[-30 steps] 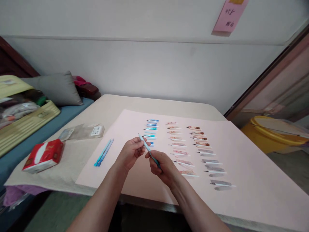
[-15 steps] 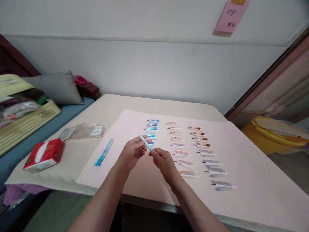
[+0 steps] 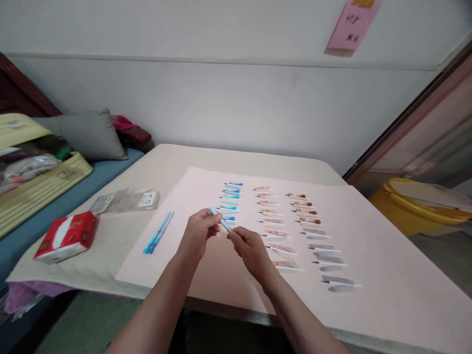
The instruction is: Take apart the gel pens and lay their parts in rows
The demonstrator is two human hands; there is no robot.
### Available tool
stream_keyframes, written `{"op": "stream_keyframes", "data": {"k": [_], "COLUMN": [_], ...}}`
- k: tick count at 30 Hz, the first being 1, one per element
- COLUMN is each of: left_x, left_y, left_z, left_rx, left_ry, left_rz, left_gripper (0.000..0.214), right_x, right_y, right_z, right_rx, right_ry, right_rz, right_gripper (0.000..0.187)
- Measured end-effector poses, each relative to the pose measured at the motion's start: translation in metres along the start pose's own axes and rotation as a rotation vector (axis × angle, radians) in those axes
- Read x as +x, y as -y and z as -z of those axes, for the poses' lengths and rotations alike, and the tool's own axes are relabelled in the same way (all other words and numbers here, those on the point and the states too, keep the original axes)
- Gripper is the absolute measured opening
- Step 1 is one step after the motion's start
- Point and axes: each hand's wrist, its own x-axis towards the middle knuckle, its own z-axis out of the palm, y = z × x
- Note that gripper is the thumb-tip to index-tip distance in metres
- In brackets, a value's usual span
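A pale blue pen (image 3: 225, 225) is held at a slant above the pink sheet (image 3: 173, 268). Near its upper end, my left hand (image 3: 201, 230) pinches it between thumb and fingers. The lower end sits in the closed fingers of my right hand (image 3: 252, 250). Just behind my hands lies a column of blue pen parts (image 3: 230, 191), each group with a dark-tipped refill. Further right are a column of pink pen parts (image 3: 276, 233) and one with brown-ended parts (image 3: 305, 212) and grey parts (image 3: 328, 257). Two blue pens (image 3: 158, 233) rest side by side left of my hands.
On the table's left stand a red tissue pack (image 3: 66, 237) and a clear plastic bag (image 3: 127, 200). A yellow bucket (image 3: 409, 209) is beyond the right side. A grey cushion (image 3: 83, 135) leans at the far left, and the white wall (image 3: 236, 108) rises behind the table.
My left hand's fingers have curled in from a more stretched pose and now grip the pen near its upper end. My right hand has barely moved.
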Motion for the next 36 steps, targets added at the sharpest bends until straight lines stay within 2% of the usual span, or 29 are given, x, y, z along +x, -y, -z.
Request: {"op": "stream_keyframes", "data": {"k": [2, 6, 12, 16, 18, 31, 34, 36], "left_x": [0.000, 0.002, 0.003, 0.002, 0.002, 0.013, 0.014, 0.013], "left_y": [0.000, -0.002, -0.001, -0.003, -0.005, -0.010, -0.011, -0.010], "left_z": [0.001, 0.003, 0.007, 0.007, 0.007, 0.024, 0.025, 0.024], "left_rx": [0.021, -0.069, 0.057, -0.033, -0.064, -0.325, -0.355, -0.342], "left_ry": [-0.008, 0.095, 0.000, 0.094, 0.104, -0.252, -0.292, -0.275], "left_rz": [-0.002, 0.078, -0.002, 0.073, 0.072, 0.048, 0.047, 0.054], "left_gripper": [0.020, 0.029, 0.019, 0.028, 0.029, 0.011, 0.009, 0.009], "right_x": [0.000, -0.001, -0.002, -0.002, -0.002, -0.001, 0.001, 0.002], "right_y": [0.000, 0.000, 0.001, 0.000, -0.001, -0.001, -0.002, -0.005], "right_z": [0.001, 0.003, 0.005, 0.005, 0.006, 0.012, 0.015, 0.016], "right_rx": [-0.024, -0.020, -0.040, -0.019, -0.014, -0.010, 0.019, 0.059], "right_ry": [-0.002, 0.006, 0.013, 0.007, 0.005, 0.008, -0.025, -0.078], "right_rz": [0.010, 0.007, 0.011, -0.009, -0.012, -0.027, -0.038, -0.047], "right_gripper": [0.025, 0.025, 0.029, 0.027, 0.027, 0.027, 0.027, 0.027]}}
